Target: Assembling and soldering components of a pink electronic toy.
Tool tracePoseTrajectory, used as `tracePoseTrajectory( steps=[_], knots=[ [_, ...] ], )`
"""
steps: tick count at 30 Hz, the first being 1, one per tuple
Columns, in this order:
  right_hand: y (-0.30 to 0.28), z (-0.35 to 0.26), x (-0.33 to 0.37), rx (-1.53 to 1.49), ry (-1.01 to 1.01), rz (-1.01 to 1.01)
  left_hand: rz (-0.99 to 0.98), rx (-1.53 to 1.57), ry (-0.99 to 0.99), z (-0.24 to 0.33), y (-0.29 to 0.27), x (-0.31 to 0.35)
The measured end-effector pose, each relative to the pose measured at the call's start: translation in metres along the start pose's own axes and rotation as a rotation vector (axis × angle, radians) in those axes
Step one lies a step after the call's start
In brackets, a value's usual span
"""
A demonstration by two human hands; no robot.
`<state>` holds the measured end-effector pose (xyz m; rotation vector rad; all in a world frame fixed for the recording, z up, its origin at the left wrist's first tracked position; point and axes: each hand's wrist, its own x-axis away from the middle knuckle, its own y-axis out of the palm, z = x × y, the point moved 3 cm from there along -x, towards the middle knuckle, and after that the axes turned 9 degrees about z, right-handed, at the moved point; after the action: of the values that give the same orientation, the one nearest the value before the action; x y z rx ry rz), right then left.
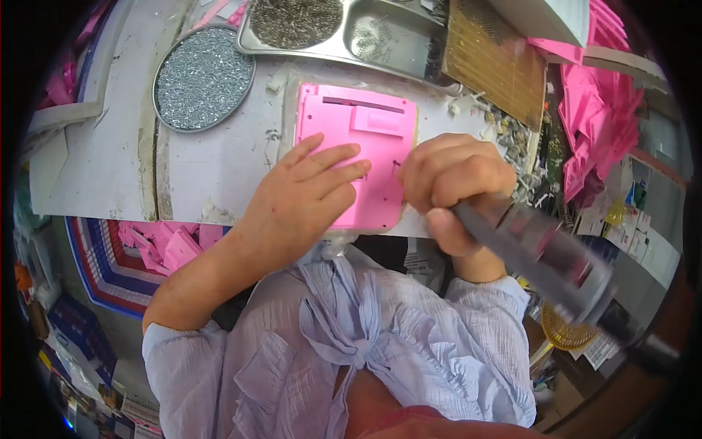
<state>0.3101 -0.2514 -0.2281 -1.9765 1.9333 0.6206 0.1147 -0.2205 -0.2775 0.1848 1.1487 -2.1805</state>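
A flat pink plastic panel (376, 201) lies on the worktable in front of me, with a long slot near its far edge and a raised rectangular part. My left hand (300, 190) rests on the panel's left side, fingers stretched out and holding nothing visible. At the right edge of the panel, my right hand (461, 175) is curled around a dark grey powered screwdriver (541, 252), whose body slants toward the lower right. A small dark screw (397, 163) shows at the right fingertips; whether they pinch it I cannot tell. The screwdriver's tip is hidden by the hand.
A round tray of silvery screws (205, 79) stands at the far left. Beyond the panel is a metal compartment tray (358, 55) with darker screws, beside a brown board (497, 62). Pink parts (596, 124) pile up at right; more fill a striped basket (110, 274) below the table's left edge.
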Motion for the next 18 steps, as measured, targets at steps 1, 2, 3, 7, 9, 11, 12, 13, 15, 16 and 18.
tracePoseTrajectory(
  steps=[1,2,3,7,9,11,12,13,15,16,18],
  knots=[
    [-0.001,0.005,-0.004,-0.013,0.015,-0.009,-0.009,-0.009,-0.005,-0.002,-0.001,-0.002],
    [-0.002,0.006,-0.007,-0.018,0.037,-0.013,-0.019,-0.007,-0.008,-0.001,0.0,-0.003],
    [-0.002,0.008,-0.008,-0.022,0.059,-0.017,-0.022,-0.002,-0.015,0.0,0.0,-0.002],
    [-0.012,0.011,-0.02,-0.108,0.038,-0.125,-0.034,0.023,-0.041,0.002,-0.001,0.0],
    [-0.032,0.001,-0.04,-0.215,0.009,-0.104,-0.033,0.032,-0.056,0.001,-0.001,-0.003],
    [-0.04,0.009,-0.047,-0.288,0.03,0.008,-0.05,0.028,-0.064,0.0,-0.002,-0.003],
    [-0.036,0.023,-0.047,-0.296,0.062,0.077,-0.049,0.033,-0.067,0.0,-0.002,-0.003],
    [-0.036,0.034,-0.047,-0.303,0.093,0.147,-0.049,0.037,-0.07,0.001,-0.002,-0.002],
    [-0.039,0.044,-0.045,-0.284,0.102,0.071,-0.037,0.049,-0.086,0.0,0.0,-0.002],
    [-0.04,0.047,-0.046,-0.273,0.107,0.034,-0.031,0.057,-0.092,-0.001,0.0,-0.003],
    [-0.039,0.049,-0.046,-0.225,0.14,0.01,-0.027,0.067,-0.105,0.0,-0.001,-0.003]
  ],
)
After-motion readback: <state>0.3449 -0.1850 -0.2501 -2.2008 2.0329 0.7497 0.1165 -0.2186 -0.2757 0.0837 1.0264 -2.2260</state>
